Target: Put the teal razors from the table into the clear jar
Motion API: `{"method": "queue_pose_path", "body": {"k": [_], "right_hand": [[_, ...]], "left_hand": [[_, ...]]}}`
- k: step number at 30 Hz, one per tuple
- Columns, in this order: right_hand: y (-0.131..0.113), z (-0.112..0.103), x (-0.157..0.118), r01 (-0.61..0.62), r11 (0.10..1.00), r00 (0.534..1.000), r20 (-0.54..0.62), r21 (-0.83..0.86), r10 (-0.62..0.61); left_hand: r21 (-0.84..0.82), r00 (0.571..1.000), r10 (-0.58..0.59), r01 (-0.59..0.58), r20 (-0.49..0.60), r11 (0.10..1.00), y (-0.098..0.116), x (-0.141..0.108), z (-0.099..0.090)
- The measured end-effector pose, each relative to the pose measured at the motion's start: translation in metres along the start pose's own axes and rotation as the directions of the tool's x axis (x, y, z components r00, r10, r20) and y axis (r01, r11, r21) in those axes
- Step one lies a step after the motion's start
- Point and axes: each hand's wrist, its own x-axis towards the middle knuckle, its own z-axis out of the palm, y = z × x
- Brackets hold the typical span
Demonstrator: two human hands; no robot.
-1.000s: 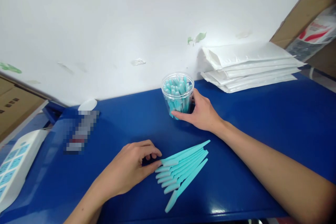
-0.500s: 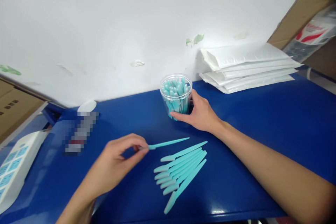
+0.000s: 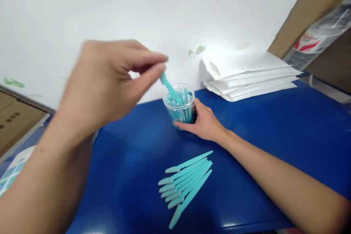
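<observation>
My left hand pinches one end of a turquoise stick, raised above the table. The stick's lower end reaches into the mouth of a clear round jar, which is filled with similar turquoise and white-tipped sticks. My right hand is wrapped round the jar's right and front side, with the jar standing on the blue table. In front of the jar, a fan of several turquoise sticks with pale blade-like ends lies on the table.
White padded envelopes are stacked at the back right, by a plastic bottle and cardboard. A white power strip sits at the left, a cardboard box behind it. A white wall rises behind the blue table.
My left hand has risen from the table and swung the stick from lying nearly flat to slanting down into the jar. My right hand still holds the jar. The view has shifted slightly.
</observation>
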Motion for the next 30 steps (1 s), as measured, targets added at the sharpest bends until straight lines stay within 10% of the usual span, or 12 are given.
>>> {"method": "queue_pose_path", "body": {"k": [6,12,14,17,20,26,30], "right_hand": [[-0.002,-0.001,0.000,-0.011,1.000,1.000,-0.001,0.001,0.011],[0.000,0.000,-0.001,0.005,1.000,1.000,0.001,0.009,-0.005],[0.002,0.001,0.000,0.000,1.000,1.000,-0.012,-0.015,0.000],[0.004,0.003,-0.001,0.002,1.000,1.000,-0.018,-0.028,-0.002],[0.005,0.003,-0.001,0.002,1.000,1.000,-0.012,-0.030,-0.002],[0.005,0.004,-0.001,0.003,0.999,1.000,-0.015,-0.034,-0.004],[0.006,0.003,-0.001,-0.004,1.000,1.000,-0.011,-0.030,0.004]], "left_hand": [[0.010,0.909,0.274,-0.292,0.314,0.956,-0.009,-0.013,0.039],[-0.092,0.980,-0.021,0.040,0.196,0.995,-0.008,-0.084,0.024],[-0.130,0.910,-0.105,0.170,0.400,0.977,-0.008,-0.111,0.028],[-0.080,0.691,-0.183,0.329,0.699,0.941,-0.013,-0.140,0.046],[-0.039,0.622,-0.221,0.376,0.751,0.926,-0.018,-0.153,0.061],[-0.125,0.681,-0.245,0.446,0.690,0.886,-0.025,-0.159,0.066],[-0.254,0.844,-0.319,0.453,0.432,0.855,-0.036,-0.153,0.040]]}}
